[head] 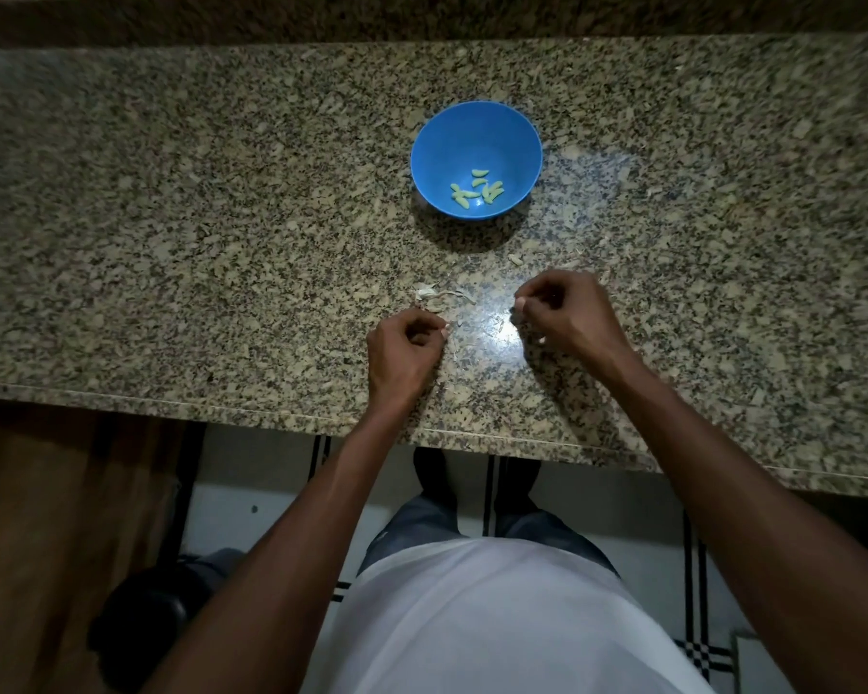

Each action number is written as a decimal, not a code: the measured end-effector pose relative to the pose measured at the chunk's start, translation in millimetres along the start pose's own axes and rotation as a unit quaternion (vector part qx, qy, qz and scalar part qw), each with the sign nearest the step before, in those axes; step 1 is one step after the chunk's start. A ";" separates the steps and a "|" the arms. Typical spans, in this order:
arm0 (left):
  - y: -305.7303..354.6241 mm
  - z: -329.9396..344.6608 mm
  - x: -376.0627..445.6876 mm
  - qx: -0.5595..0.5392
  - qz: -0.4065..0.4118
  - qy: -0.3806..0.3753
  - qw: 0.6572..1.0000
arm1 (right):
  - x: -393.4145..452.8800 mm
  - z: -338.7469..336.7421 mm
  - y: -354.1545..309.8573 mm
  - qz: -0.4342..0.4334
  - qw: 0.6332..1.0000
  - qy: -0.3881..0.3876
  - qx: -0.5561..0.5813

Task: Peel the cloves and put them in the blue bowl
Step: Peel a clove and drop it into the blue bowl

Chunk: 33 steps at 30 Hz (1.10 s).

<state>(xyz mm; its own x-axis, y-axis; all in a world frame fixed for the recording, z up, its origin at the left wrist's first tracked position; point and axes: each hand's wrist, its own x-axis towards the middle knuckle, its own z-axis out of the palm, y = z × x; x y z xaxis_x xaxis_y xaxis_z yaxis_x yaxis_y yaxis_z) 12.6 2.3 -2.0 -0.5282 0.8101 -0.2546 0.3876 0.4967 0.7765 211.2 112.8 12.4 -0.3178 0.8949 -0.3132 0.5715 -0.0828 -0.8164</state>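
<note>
The blue bowl (476, 127) stands on the granite counter (221, 217) beyond my hands, with several peeled pale cloves (477, 191) lying in its bottom. My left hand (404, 353) is near the counter's front, fingers curled, fingertips together over scraps of skin. My right hand (567, 313) is a little farther right, also curled, thumb and fingers pinched together. What either hand pinches is too small to make out. Loose garlic skins (444, 295) lie between the hands and the bowl.
More peel bits (516, 260) lie near the bowl's front right. The counter's front edge (271, 410) runs just below my wrists. Below it are a tiled floor and a dark object at the lower left.
</note>
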 end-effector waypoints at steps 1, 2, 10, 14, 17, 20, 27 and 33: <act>-0.8 0.6 0.0 0.014 0.009 -0.003 1.000 | -2.7 8.5 -1.5 -0.007 1.000 -0.014 -0.010; -1.2 0.8 -0.6 0.030 0.024 -0.010 0.999 | -4.7 15.9 -4.4 -0.020 0.999 -0.019 -0.023; -10.2 -8.4 -6.0 0.034 0.058 -0.022 0.997 | 8.7 48.2 -26.4 -0.131 0.985 0.025 -0.113; -14.3 -13.3 -1.7 0.042 0.068 0.005 0.997 | 20.8 51.7 -33.5 -0.157 0.977 0.043 -0.140; -14.8 -15.3 0.8 0.054 0.074 0.014 0.996 | 36.7 54.3 -38.3 -0.166 0.975 0.027 -0.147; -18.0 -16.3 1.3 0.046 0.072 0.014 0.996 | 46.4 59.6 -39.6 -0.145 0.977 -0.002 -0.158; -24.5 -21.5 4.2 0.031 0.067 0.027 0.997 | 50.9 43.4 -32.4 -0.082 0.986 0.038 -0.137; -26.7 -22.1 8.8 0.021 0.071 0.019 0.997 | 23.5 43.4 -23.1 -0.100 0.985 0.036 -0.136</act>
<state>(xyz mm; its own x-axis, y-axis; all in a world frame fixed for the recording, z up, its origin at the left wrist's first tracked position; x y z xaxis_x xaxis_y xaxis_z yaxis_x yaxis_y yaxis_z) -19.1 -10.8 -12.2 -0.4933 0.8612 -0.1223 0.4905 0.3915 0.7785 157.7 116.7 2.9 -0.3961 0.9108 -0.1163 0.6875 0.2103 -0.6951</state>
